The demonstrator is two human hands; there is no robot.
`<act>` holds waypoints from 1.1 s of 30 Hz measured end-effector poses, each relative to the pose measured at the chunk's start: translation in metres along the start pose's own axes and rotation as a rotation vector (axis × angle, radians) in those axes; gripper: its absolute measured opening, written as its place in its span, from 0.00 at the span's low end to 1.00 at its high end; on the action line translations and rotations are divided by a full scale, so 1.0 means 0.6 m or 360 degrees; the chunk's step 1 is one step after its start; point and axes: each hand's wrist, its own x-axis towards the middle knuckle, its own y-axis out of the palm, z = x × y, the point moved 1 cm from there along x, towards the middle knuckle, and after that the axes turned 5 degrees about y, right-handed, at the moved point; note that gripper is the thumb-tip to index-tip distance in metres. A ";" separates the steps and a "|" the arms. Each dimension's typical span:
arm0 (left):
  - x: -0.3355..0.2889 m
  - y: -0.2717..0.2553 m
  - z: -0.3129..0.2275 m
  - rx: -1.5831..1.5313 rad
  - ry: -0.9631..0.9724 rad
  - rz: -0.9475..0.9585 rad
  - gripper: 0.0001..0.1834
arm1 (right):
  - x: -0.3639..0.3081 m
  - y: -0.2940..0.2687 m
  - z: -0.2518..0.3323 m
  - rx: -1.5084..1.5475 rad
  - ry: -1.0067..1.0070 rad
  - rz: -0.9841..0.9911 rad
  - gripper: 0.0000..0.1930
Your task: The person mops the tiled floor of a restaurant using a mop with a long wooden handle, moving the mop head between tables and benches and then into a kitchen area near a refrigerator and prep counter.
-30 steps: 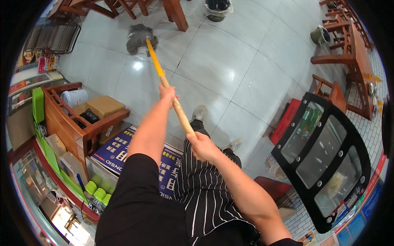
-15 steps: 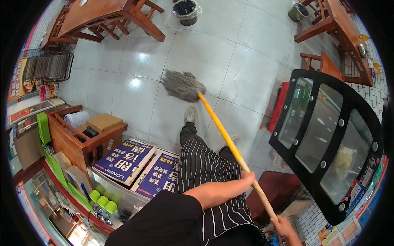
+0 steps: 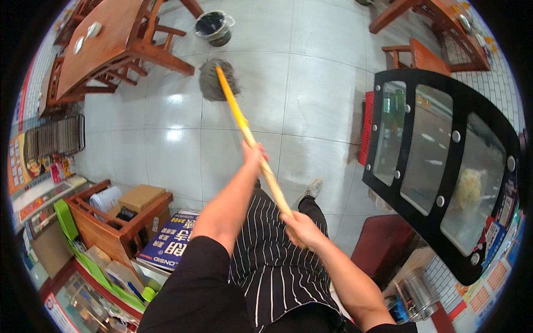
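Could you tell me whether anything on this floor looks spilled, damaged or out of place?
Nothing stands out: the tiled floor looks glossy, with no visible spill, and the mop and bucket sit upright near the wooden table.

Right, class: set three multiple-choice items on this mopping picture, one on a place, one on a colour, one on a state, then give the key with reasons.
1. The mop head lies
A. beside the dark bucket
B. under the glass cabinet
C. on the wooden table

2. The mop handle is
A. blue
B. yellow
C. white

3. The handle is
A. lying dropped
B. held in one hand
C. gripped by both hands

Key:
1 A, it rests on the tiled floor just below the bucket.
2 B, the pole is yellow.
3 C, the left hand grips higher, the right hand lower.
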 end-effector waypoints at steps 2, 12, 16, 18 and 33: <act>0.032 0.025 -0.063 0.0130 -0.0001 0.0049 0.17 | 0.015 0.017 0.043 -0.0042 -0.0158 -0.0091 0.14; -0.341 0.128 0.277 0.1103 -0.0139 0.0116 0.46 | -0.238 -0.176 -0.328 0.0072 0.0091 -0.0263 0.16; -0.524 0.108 0.340 0.1173 -0.0610 0.0673 0.51 | -0.390 -0.145 -0.490 -0.0907 0.0135 -0.0978 0.17; -0.540 0.106 0.353 0.1274 -0.0458 0.0805 0.55 | -0.413 -0.123 -0.475 -0.0786 0.0326 -0.0956 0.15; -0.162 -0.010 0.053 0.0304 -0.0117 0.0270 0.36 | 0.101 -0.139 0.286 0.0082 -0.0393 -0.0468 0.19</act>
